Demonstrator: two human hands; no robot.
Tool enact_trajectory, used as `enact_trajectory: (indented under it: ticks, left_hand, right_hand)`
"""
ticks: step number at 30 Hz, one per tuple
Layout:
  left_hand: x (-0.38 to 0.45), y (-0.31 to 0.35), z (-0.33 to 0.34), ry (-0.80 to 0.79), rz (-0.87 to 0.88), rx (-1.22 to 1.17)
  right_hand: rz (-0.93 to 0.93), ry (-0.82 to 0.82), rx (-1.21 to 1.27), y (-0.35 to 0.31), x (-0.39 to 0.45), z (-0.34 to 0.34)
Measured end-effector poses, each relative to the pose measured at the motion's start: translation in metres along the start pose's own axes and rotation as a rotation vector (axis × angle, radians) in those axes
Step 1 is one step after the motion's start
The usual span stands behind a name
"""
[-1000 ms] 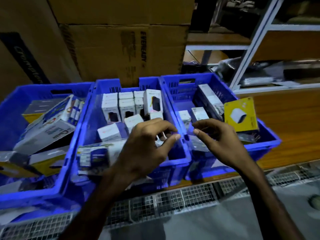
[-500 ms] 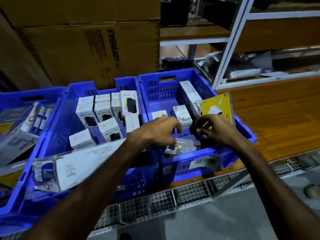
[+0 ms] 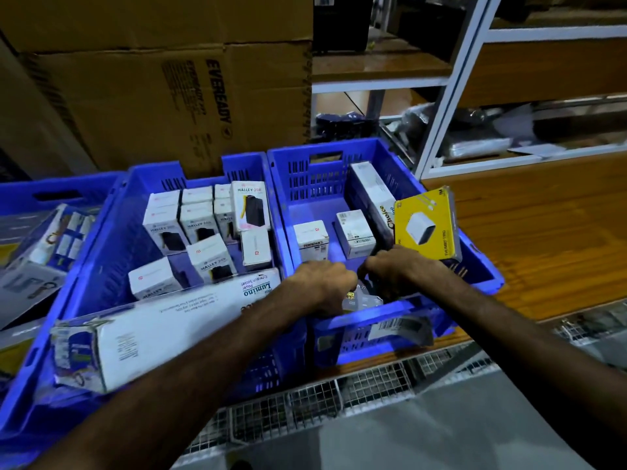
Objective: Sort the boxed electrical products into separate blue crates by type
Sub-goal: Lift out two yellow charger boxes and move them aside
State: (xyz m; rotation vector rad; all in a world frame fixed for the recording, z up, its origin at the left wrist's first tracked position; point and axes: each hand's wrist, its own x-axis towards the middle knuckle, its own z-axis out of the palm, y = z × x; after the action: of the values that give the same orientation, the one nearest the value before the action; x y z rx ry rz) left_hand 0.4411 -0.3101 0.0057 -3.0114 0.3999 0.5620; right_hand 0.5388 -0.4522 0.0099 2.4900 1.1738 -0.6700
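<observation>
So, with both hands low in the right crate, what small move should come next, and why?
Probably lift the small grey pack clear of the right crate. Both the left hand and right hand seem to grip it by the near wall, away from the white boxes.

Both forearms reached forward and converged, knuckles up. The left hand [image 3: 322, 283] sat curled, fingers tucked down and under. The right hand [image 3: 393, 271] was bent the same way just beside it, fingertips hidden, the two nearly touching.
</observation>
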Motion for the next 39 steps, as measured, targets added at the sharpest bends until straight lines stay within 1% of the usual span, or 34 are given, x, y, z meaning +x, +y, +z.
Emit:
enact_trajectory:
  ticks: [3,6,8,9,13,16,19,21,25,27,30,32,34,39]
  left_hand:
    - [-0.001,-0.003,0.001,0.055,-0.007,-0.003]
    - [-0.007,-0.016,-0.013,0.132,-0.001,-0.088]
    - [-0.017,-0.030,-0.032,0.222,0.000,-0.208]
    - [-0.024,-0.038,-0.042,0.270,0.002,-0.272]
    - [-0.060,-0.071,-0.074,0.495,-0.063,-0.490]
    - [-0.091,-0.099,-0.068,0.639,-0.096,-0.716]
    - [-0.124,-0.110,-0.048,0.770,-0.146,-1.021]
    - [-0.144,-0.109,-0.034,0.858,-0.184,-1.207]
    - [-0.183,-0.108,-0.016,1.008,-0.286,-1.375]
    - [-0.206,-0.106,-0.016,1.067,-0.338,-1.460]
    - [-0.247,-0.106,-0.023,1.159,-0.398,-1.524]
    - [-0.280,-0.111,-0.024,1.229,-0.456,-1.502]
    - [-0.312,-0.120,-0.020,1.282,-0.528,-1.430]
    - [-0.392,-0.154,0.003,1.381,-0.694,-1.250]
  right_hand:
    - [-0.015,0.144,-0.098,0.001,-0.001,0.007]
    - [-0.033,0.255,-0.010,0.011,-0.004,0.005]
    - [-0.053,0.329,0.138,0.018,-0.011,-0.004]
    - [-0.060,0.392,0.203,0.023,-0.014,-0.009]
    - [-0.011,0.698,0.631,0.031,-0.035,-0.022]
    - [-0.015,0.912,1.017,0.023,-0.046,-0.023]
    - [-0.056,1.019,1.335,0.000,-0.055,-0.023]
    - [-0.089,1.033,1.464,-0.018,-0.059,-0.023]
    - [-0.105,1.014,1.667,-0.054,-0.054,-0.034]
    - [-0.134,0.973,1.723,-0.072,-0.051,-0.045]
    - [-0.225,0.908,1.730,-0.103,-0.047,-0.064]
    - [-0.291,0.863,1.727,-0.133,-0.043,-0.082]
    - [-0.362,0.833,1.684,-0.166,-0.040,-0.097]
    - [-0.475,0.773,1.512,-0.247,-0.027,-0.129]
